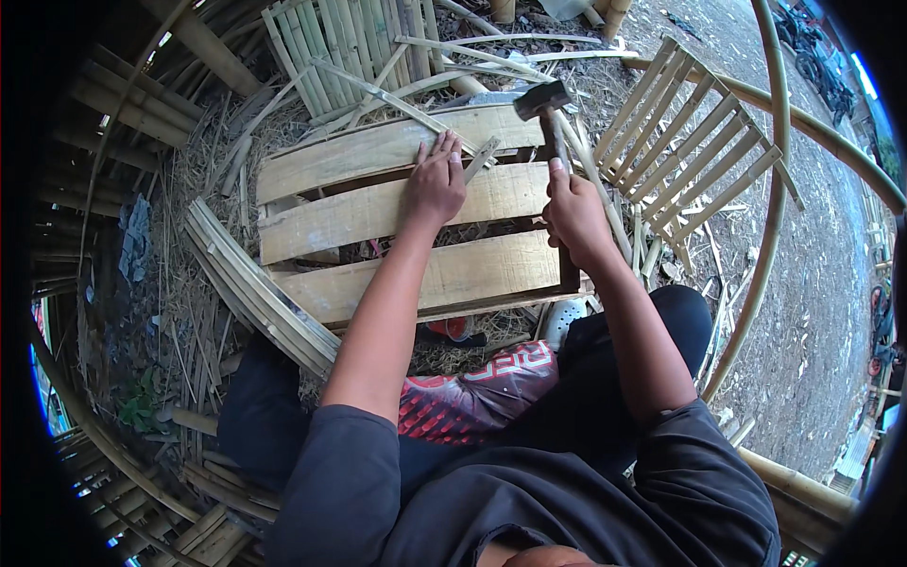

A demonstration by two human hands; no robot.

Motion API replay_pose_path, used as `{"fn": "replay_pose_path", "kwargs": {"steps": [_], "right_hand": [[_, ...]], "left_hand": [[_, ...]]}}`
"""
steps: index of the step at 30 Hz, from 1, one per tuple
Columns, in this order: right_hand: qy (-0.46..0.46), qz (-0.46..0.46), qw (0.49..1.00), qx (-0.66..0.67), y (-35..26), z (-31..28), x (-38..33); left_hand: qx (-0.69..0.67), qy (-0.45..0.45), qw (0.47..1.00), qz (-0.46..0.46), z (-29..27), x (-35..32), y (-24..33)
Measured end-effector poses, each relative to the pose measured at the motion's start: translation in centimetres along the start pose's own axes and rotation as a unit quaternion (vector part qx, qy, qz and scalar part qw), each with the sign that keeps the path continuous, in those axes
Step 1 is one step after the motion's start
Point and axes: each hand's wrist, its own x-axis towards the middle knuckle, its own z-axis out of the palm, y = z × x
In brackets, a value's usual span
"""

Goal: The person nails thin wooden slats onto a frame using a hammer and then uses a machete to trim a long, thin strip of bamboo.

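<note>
A low wooden crate-like bench [378,194] with three broad slats is in front of me. My left hand [437,184] lies on its far slats with the fingers stretched out, their tips by the end of a long bamboo strip [383,93]. A short bamboo piece [483,158] lies beside the left thumb. My right hand [574,215] is closed around the handle of a hammer [542,100]. The hammer's dark head points away from me, above the bench's far right corner. Whether the left fingertips press on the strip is hard to see.
A slatted bamboo panel [685,142] leans at the right, and another panel [354,47] stands at the back. Long bundled strips [255,283] rest against the bench's left side. Curved bamboo poles [777,123] rise at the right. Shavings litter the ground.
</note>
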Motion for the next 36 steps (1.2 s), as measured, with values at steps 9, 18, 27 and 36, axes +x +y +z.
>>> {"fn": "replay_pose_path", "kwargs": {"steps": [9, 18, 27, 36], "right_hand": [[-0.082, 0.08, 0.992, 0.059, 0.4, 0.8, -0.3], [-0.091, 0.078, 0.992, 0.027, 0.9, 2.9, -0.8], [-0.095, 0.137, 0.979, 0.118, 1.1, 4.0, -2.4], [-0.069, 0.109, 0.98, 0.152, 0.6, 3.6, -3.1]], "left_hand": [[-0.029, 0.009, 1.0, -0.007, -0.2, -0.1, -0.1], [-0.022, 0.002, 1.0, 0.005, 0.0, 0.0, 0.1], [-0.037, 0.002, 0.999, -0.005, 0.2, 0.1, 0.1], [-0.029, -0.007, 1.0, -0.006, -0.1, -0.1, -0.5]]}}
